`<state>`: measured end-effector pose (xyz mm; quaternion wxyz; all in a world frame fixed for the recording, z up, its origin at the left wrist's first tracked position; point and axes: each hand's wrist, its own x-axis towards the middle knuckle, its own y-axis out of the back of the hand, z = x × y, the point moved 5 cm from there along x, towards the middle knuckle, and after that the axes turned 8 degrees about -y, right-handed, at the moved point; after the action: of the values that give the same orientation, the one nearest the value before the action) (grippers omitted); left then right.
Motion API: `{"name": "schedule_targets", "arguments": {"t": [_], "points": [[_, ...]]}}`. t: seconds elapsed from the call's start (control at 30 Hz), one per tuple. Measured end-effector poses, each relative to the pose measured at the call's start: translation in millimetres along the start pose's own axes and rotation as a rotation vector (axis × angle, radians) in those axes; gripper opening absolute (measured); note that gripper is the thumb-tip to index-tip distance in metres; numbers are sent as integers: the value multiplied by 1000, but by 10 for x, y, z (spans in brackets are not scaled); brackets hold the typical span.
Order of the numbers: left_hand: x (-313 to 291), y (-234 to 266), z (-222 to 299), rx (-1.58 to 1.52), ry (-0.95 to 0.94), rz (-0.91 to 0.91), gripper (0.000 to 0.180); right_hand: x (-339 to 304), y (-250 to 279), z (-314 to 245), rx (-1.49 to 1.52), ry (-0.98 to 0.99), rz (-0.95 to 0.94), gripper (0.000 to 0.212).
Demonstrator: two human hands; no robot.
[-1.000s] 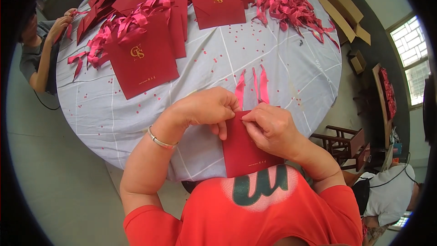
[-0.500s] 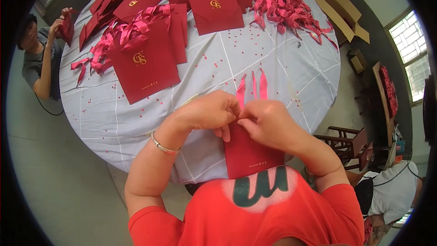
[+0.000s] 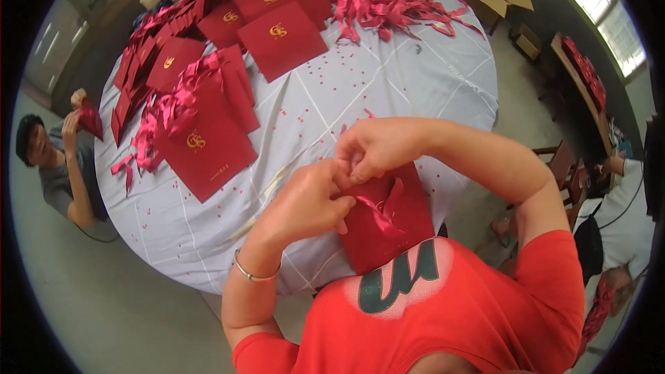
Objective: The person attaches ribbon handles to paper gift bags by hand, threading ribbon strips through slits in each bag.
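A dark red paper bag (image 3: pixel 409 215) lies flat at the table's near edge, in front of my chest. Pink-red ribbon (image 3: pixel 379 215) loops down over its face from where my fingertips meet. My left hand (image 3: pixel 308 197) is closed in a pinch on the ribbon at the bag's upper left edge. From the right, my right hand (image 3: pixel 377 147) reaches across the top of the bag, its thumb and finger pinching at the same spot. The exact grip between the fingertips is hidden. A small ribbon end shows just beyond my right hand.
Several finished-looking red bags with ribbons (image 3: pixel 204 145) lie to the left. More red bags (image 3: pixel 282 40) are stacked at the back, beside a heap of loose ribbons (image 3: pixel 395 0). Small red dots litter the cloth (image 3: pixel 305 159). A person (image 3: pixel 59 166) sits at left; another is at lower right.
The ribbon ends that pointed away beyond the bag now hang over its face. My right hand has moved left and farther out, its elbow raised. The view has turned somewhat.
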<state>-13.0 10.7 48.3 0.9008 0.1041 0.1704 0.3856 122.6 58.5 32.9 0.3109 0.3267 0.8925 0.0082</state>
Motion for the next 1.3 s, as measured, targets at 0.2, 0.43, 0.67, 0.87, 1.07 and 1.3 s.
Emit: {"name": "schedule_targets", "arguments": {"t": [0.2,0.43,0.67,0.87,1.07,1.3], "points": [[-66,-32,5,-27,14,-5,21,151,-104,27,-62,-253,-348,16],[-69,-21,-6,-9,81,2,21,231,-226,113,76,-248,-296,19],[-40,-21,-75,-21,0,-35,26,72,-148,75,141,-15,39,28],[-78,-65,29,27,-72,-62,24,170,57,237,211,-21,183,33],[-66,-82,-10,20,-50,-40,29,279,155,115,28,273,375,26],[-63,-55,-8,23,-46,-75,30,391,422,102,-167,371,783,17]]}}
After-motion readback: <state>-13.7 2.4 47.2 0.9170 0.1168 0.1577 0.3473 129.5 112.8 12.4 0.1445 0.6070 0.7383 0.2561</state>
